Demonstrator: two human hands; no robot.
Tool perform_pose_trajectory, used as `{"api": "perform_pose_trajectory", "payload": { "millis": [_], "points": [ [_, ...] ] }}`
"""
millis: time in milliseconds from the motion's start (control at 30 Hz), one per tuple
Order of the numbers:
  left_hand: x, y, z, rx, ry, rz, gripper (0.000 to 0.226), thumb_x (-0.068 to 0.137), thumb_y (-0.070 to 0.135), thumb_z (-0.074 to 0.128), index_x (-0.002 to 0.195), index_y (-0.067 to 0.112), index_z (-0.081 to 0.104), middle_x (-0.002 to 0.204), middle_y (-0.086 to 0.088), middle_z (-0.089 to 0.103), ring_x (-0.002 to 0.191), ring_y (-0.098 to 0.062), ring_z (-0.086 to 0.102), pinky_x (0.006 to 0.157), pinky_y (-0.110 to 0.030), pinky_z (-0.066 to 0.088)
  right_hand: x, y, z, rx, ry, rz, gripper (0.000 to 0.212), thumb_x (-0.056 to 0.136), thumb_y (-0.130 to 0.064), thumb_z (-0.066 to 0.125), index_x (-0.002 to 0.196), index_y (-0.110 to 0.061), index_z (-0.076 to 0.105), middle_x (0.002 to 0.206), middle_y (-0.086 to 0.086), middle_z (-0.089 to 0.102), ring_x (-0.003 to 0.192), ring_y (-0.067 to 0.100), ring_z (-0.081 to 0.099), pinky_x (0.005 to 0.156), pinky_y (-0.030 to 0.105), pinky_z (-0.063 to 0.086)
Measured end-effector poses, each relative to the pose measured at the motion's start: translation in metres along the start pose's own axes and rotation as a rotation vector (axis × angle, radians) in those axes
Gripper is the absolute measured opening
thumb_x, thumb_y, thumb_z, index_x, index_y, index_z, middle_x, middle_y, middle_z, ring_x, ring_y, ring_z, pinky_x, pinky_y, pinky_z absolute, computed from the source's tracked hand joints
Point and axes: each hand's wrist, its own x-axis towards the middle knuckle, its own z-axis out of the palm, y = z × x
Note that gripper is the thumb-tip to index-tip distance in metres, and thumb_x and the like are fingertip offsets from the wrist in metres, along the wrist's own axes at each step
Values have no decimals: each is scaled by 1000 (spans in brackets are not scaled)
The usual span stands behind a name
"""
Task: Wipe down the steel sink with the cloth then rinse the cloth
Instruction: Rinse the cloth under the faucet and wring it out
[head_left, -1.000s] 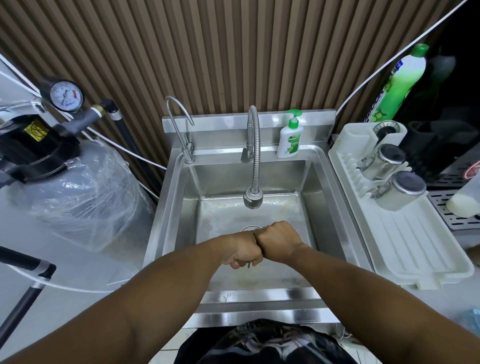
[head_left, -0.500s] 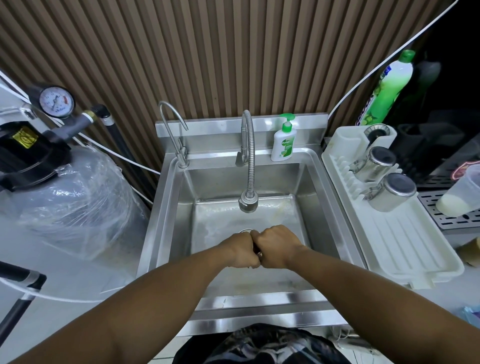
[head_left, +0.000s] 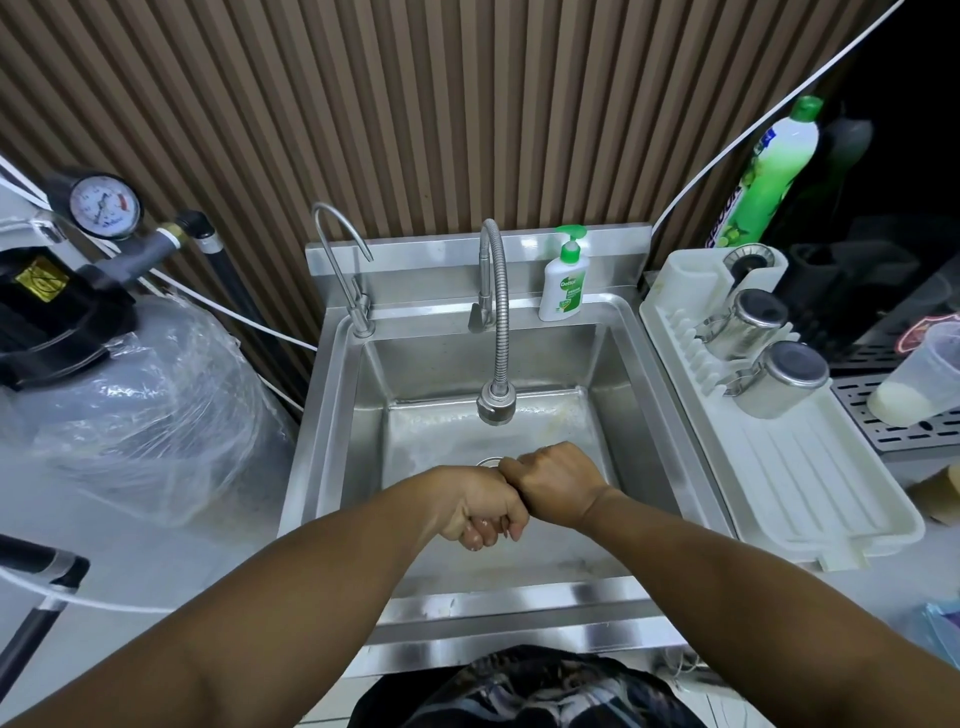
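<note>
As I watch remotely, left hand (head_left: 480, 506) and right hand (head_left: 558, 480) are clenched, knuckles touching, just below the faucet head (head_left: 496, 408), over the steel sink (head_left: 493, 603). The cloth is hidden, and I cannot tell if they grip it.

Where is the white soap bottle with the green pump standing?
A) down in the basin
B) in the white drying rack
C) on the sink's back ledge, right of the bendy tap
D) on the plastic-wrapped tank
C: the soap bottle stands upright on the back ledge of the sink, just right of the tap.
</note>
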Motion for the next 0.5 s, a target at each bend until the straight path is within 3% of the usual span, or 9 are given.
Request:
{"api": "perform_pose_trajectory", "payload": {
  "millis": [67,133,200,267,367,500],
  "points": [
    [3,-1,3,-31,27,34,27,81,-3,58,66,13,41,58,-2,36,40,-10,20,40,-15,19,0,3,2,31,14,-7,38,56,-21,85,80,-18,56,52,-2,59,36,26,53,41,19,24],
    [6,-6,6,-50,66,90,21,82,3,61,75,15,45,59,-2,38,41,-10,25,42,-17,24,-1,8,-5,163,-55,92,47,74,-24,76,106,-22,42,83,3,68,60,31,64,50,28,32],
    [8,-14,7,-61,125,155,17,83,10,66,85,19,52,61,-2,44,43,-11,34,45,-19,30,-7,16,-14,478,-220,305,62,77,-27,77,121,-29,34,106,1,63,81,30,64,62,35,45],
    [10,-22,7,-111,163,243,17,82,16,70,94,19,58,61,-1,51,46,-12,43,47,-21,35,-19,26,-23,930,-266,510,70,70,-25,87,120,-32,38,104,4,65,86,24,65,71,36,53],
    [9,-24,12,-200,148,367,23,84,20,72,104,14,62,66,-2,59,55,-16,54,52,-25,39,-37,31,-32,1423,-280,720,54,78,-18,83,121,-29,54,104,10,71,85,19,68,70,32,52],
    [5,-16,25,-170,162,529,11,82,19,67,90,13,63,69,-7,60,65,-20,54,63,-31,40,-45,22,-35,1623,-138,811,27,92,-15,70,119,-13,65,99,19,73,88,24,68,75,36,50]
  ]
}}
